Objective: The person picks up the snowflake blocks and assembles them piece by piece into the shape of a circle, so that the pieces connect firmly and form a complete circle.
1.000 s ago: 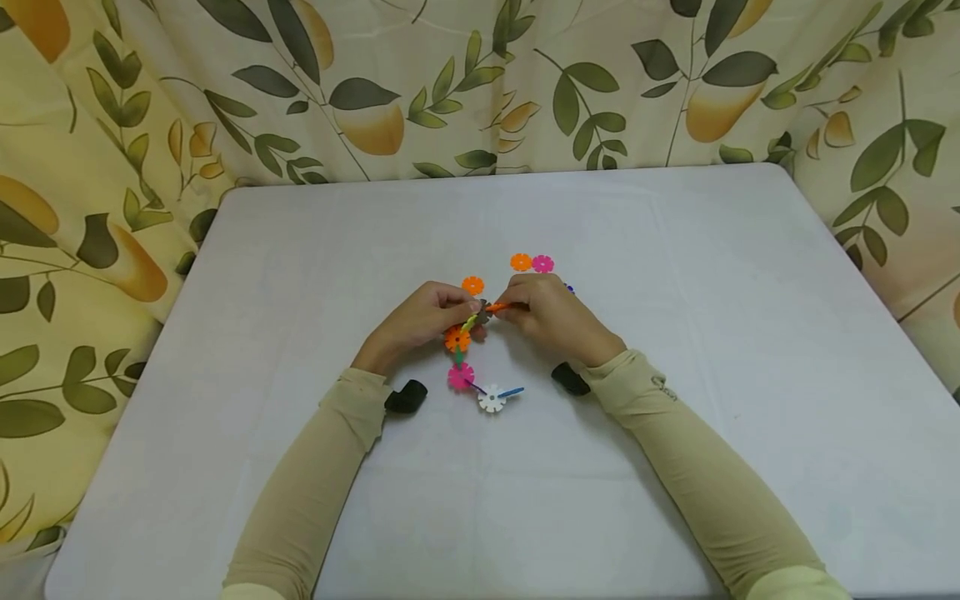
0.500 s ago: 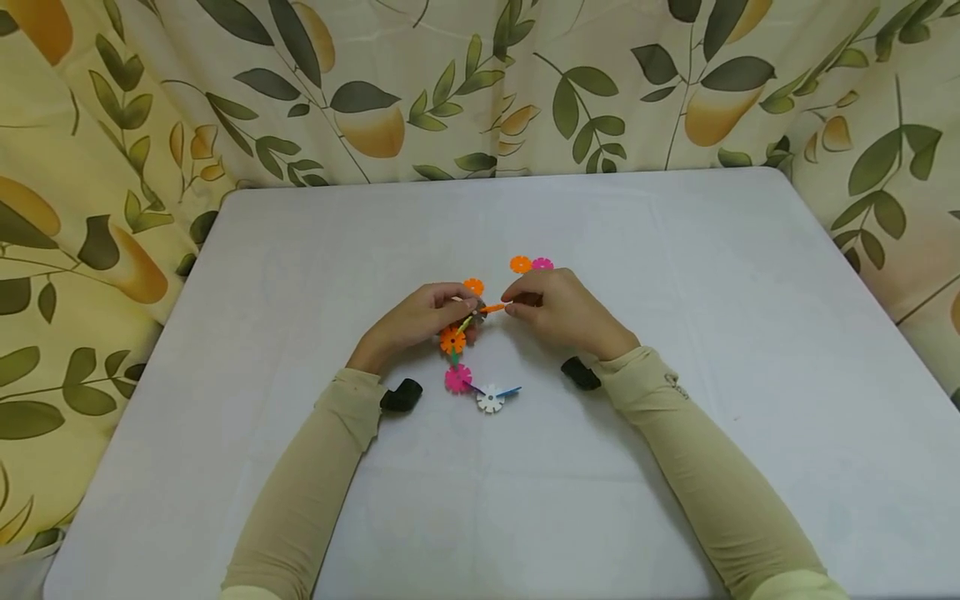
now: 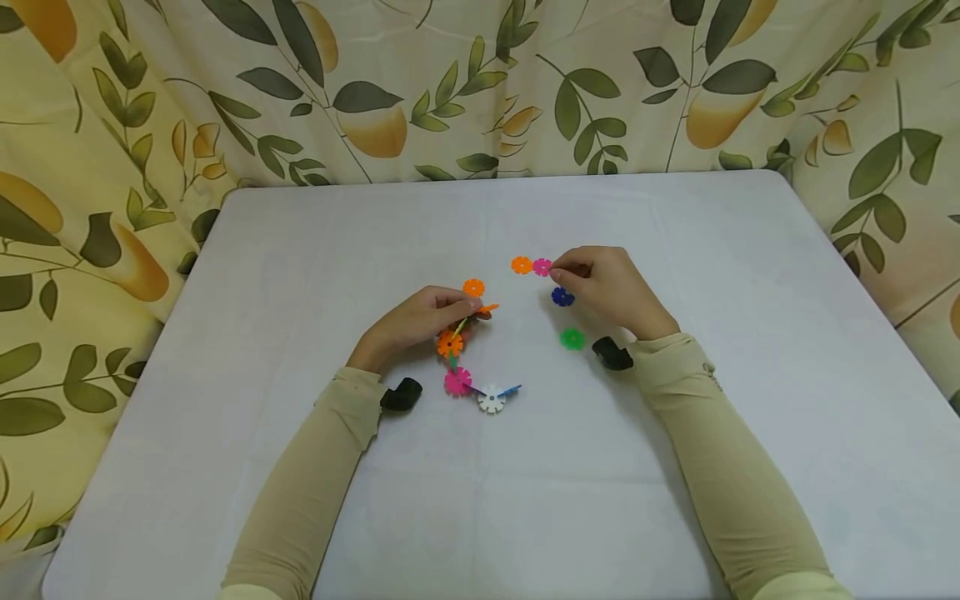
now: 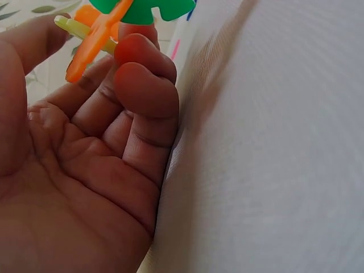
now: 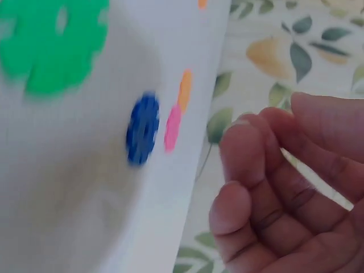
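My left hand [image 3: 423, 321] pinches the upper end of a chain of notched plastic flower discs slotted together. Held edge-on at that end is an orange disc [image 3: 489, 307], with a yellow disc [image 4: 71, 25] by the thumb in the left wrist view. Lower down the chain come another orange disc [image 3: 450, 343], a pink disc [image 3: 457, 382], a white disc [image 3: 492, 400] and a blue disc [image 3: 509, 390] seen edge-on. My right hand [image 3: 618, 287] has its fingertips right by a loose pink disc [image 3: 542, 267]; its fingers are loosely bent with nothing between them in the right wrist view.
Loose discs lie on the white table [image 3: 637, 500]: an orange disc [image 3: 522, 265] beside the pink one, a dark blue disc [image 3: 562, 297], a green disc [image 3: 573, 339], and an orange disc [image 3: 473, 287] beyond the left hand. A floral curtain [image 3: 450, 83] hangs behind.
My right hand has let go of the orange disc at the chain's end and moved right and away to the loose pink disc, uncovering the blue and green ones. The left hand keeps its hold.
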A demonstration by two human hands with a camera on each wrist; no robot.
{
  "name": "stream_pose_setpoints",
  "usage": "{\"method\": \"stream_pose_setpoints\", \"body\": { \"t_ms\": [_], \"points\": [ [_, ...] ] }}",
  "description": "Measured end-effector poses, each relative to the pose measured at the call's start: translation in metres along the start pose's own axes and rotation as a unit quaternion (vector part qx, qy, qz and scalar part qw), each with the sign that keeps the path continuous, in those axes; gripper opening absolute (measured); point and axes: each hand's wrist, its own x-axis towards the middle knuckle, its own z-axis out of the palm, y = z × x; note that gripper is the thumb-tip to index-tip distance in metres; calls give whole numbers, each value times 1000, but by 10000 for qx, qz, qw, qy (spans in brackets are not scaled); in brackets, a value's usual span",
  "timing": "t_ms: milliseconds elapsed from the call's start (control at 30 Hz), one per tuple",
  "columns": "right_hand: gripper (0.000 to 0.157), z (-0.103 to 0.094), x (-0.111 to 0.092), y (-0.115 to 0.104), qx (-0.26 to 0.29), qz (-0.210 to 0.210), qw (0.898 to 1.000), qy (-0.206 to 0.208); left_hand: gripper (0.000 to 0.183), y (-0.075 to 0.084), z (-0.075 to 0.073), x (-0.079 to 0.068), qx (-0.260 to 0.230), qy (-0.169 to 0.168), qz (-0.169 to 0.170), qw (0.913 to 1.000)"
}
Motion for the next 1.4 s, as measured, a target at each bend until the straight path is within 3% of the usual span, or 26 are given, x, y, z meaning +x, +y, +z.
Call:
{"method": "stream_pose_setpoints", "body": {
  "t_ms": [233,433,800,1067,1400],
  "points": [
    [23,-12,0,19,-22,549,9984,-158,32,-1,0,0,-31,4,105,9999],
    [27,-10,3,27,23,893,9942,-593,30,-1,0,0,-194,-65,172,9996],
    [26,-2,5,28,-70,701,9927,-976,29,-1,0,-1,-169,-58,256,9995],
    [22,1,6,29,-434,522,9926,-1003,30,-1,1,0,-191,-60,121,9997],
    [21,0,3,27,-471,518,9936,-890,30,-1,1,-1,-253,-137,275,9992]
  ]
}}
